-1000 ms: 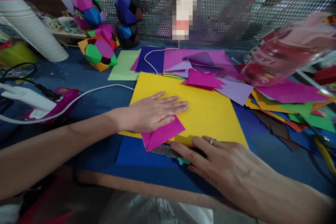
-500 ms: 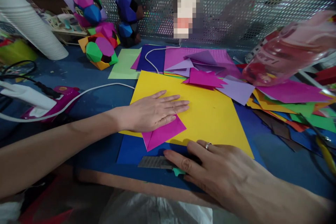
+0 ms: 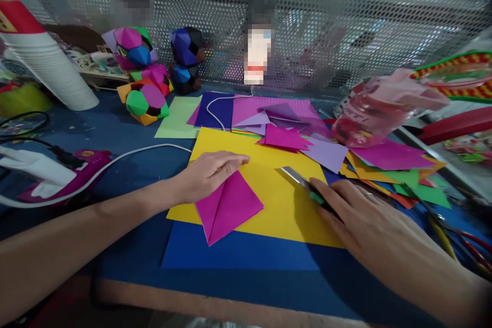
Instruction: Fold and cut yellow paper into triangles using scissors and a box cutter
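My right hand [image 3: 355,220] is closed around a utility knife [image 3: 298,178] with a green part on its dark handle. The blade is out and points left above a yellow sheet [image 3: 284,205]. My left hand [image 3: 209,177] is at the upper left edge of a folded magenta paper [image 3: 232,205], its fingers stretched out and held close together. Whether its underside touches the paper I cannot tell. The magenta piece has a crease down it and lies on the yellow sheet, which overlaps a blue sheet [image 3: 230,251].
Folded purple and magenta papers [image 3: 286,137] lie behind the yellow sheet. A pink bottle [image 3: 369,113] stands at right beside stacked coloured paper [image 3: 392,156] and pliers [image 3: 442,223]. Left are a power strip [image 3: 90,161], a white cable [image 3: 154,147], paper cups [image 3: 57,66] and faceted paper balls [image 3: 144,105].
My right hand has lifted the knife from the front edge up and away, over the yellow sheet. The left hand has drawn its spread fingers together and uncovered more magenta paper. The view has shifted.
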### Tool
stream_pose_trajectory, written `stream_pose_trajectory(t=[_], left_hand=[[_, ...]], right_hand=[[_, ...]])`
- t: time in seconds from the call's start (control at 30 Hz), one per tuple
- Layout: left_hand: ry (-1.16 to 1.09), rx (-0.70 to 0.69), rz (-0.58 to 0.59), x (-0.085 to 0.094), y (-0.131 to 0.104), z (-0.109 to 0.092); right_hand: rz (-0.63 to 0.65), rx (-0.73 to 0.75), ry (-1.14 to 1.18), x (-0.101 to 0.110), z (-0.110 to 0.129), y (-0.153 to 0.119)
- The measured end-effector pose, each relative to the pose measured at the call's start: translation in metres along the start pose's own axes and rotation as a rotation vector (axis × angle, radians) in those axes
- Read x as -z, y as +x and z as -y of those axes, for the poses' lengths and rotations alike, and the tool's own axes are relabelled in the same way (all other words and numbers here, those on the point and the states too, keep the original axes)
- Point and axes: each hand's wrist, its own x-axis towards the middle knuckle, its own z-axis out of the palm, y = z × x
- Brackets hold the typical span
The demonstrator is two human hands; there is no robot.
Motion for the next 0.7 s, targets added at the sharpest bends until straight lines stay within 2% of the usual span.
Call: stream_pose_trajectory(t=[0.1,0.17,0.3,0.37,0.5,0.6,0.7], left_hand=[[-0.022,-0.008,-0.084,-0.002,-0.001,0.000],[0.006,-0.024,-0.108,-0.003,-0.002,0.000],[0.061,-0.039,-0.148,-0.005,-0.005,0.000],[0.076,-0.035,-0.152,-0.005,-0.005,0.000],[0.070,-0.013,-0.154,-0.005,-0.004,0.001],[0.038,0.015,-0.140,-0.004,-0.003,-0.001],[-0.092,0.078,-0.135,-0.002,-0.004,-0.004]], right_hand=[[0.027,-0.012,-0.074,0.006,0.017,0.012],[0.080,-0.046,0.033,0.010,0.032,0.028],[0.385,-0.156,0.221,0.011,0.054,0.063],[0.467,-0.225,0.250,0.009,0.060,0.076],[0.466,-0.271,0.362,0.005,0.063,0.087],[0.473,-0.305,0.564,0.004,0.060,0.085],[0.442,-0.338,0.773,0.005,0.054,0.082]])
